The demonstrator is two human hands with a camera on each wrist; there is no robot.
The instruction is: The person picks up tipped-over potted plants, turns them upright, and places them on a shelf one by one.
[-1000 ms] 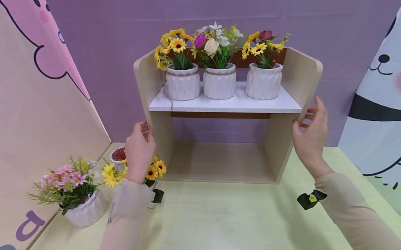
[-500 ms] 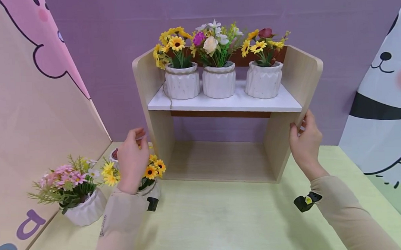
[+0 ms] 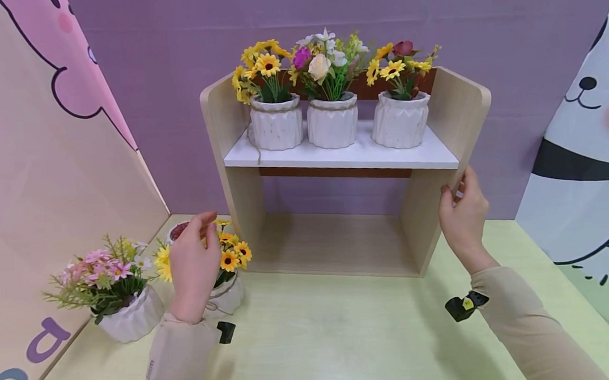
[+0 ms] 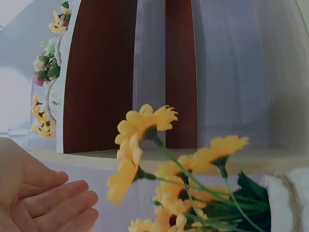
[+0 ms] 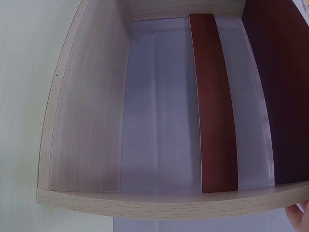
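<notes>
Three white flowerpots [image 3: 332,123] line the upper board [image 3: 344,162] of one wooden shelf [image 3: 332,245], mid-view and rising toward twelve o'clock; the wider gap is on the middle pot's three-o'clock side. Toward eight o'clock sit at least three more: one pink-flowered pot [image 3: 131,315], one sunflower pot [image 3: 228,295], one partly hidden behind the left hand [image 3: 195,268], which is relaxed, holding nothing, apart from the shelf. The right hand [image 3: 464,220], near three o'clock, grips the shelf's side edge. Table surface [image 3: 336,336] spreads from its bottom edge to six o'clock.
</notes>
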